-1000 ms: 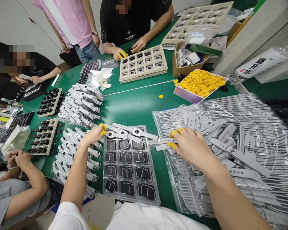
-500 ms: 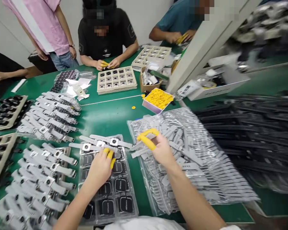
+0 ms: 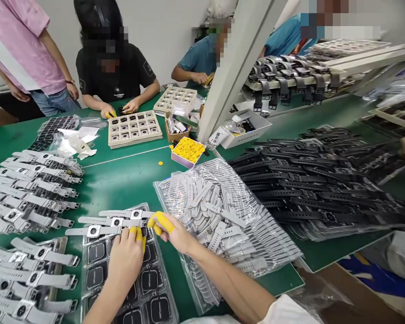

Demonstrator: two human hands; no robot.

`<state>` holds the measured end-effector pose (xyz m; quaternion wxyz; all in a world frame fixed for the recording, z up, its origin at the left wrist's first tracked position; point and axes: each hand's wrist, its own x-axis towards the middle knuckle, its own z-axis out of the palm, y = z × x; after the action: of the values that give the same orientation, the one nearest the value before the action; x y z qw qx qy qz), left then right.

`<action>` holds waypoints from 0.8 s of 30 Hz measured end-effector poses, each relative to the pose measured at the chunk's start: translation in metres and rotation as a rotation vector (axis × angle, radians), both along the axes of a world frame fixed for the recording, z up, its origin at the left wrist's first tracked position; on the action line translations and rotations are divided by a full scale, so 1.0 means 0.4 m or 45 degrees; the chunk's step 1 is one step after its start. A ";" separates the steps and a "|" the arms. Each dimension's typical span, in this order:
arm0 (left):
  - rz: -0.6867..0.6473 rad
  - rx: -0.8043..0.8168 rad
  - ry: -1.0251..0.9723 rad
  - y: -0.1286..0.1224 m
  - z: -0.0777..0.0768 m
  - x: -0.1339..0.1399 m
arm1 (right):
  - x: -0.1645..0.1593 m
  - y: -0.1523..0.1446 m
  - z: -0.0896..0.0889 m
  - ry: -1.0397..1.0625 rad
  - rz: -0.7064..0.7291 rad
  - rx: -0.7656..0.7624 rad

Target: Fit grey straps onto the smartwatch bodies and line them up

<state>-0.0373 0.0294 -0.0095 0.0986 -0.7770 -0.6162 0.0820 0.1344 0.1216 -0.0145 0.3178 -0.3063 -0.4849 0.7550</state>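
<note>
My left hand (image 3: 130,249), yellow finger cots on its fingertips, is closed on a silver watch (image 3: 143,223) at the top of a clear tray (image 3: 82,284) of black square watch parts; the fingers cover most of that watch. Just right of it, my right hand (image 3: 170,231), also in yellow finger cots, pinches a grey watch strap, mostly hidden by the fingers. Several grey-strapped watches (image 3: 117,222) lie across the tray's far end, dark round sensors facing up. Loose grey straps (image 3: 219,236) are heaped on a plastic bag sheet (image 3: 256,204) beside my right forearm.
Rows of grey watches (image 3: 30,189) fill trays on the left. Black watches (image 3: 310,180) are piled at right. Beyond stand a box of yellow finger cots (image 3: 188,150), a beige watch tray (image 3: 135,130) and a slanted post (image 3: 229,67). Co-workers sit and stand across the green table (image 3: 121,180).
My right hand has come left with the strap, from above the strap heap to beside my left hand. The view has turned right. My left hand stays at the tray's far end.
</note>
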 end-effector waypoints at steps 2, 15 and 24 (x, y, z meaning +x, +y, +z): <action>-0.077 0.035 -0.065 0.023 -0.003 -0.015 | -0.007 0.001 -0.002 0.048 0.012 -0.095; 0.307 -0.217 -1.388 0.074 0.054 -0.010 | -0.015 -0.037 -0.004 0.118 0.068 -0.334; -0.118 -0.176 -1.569 0.059 0.001 -0.025 | 0.005 -0.043 0.006 0.005 0.270 -0.268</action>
<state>-0.0471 0.0532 -0.0092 -0.3222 -0.7123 -0.5187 -0.3461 0.1364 0.1044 -0.0119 0.2033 -0.2833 -0.4321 0.8317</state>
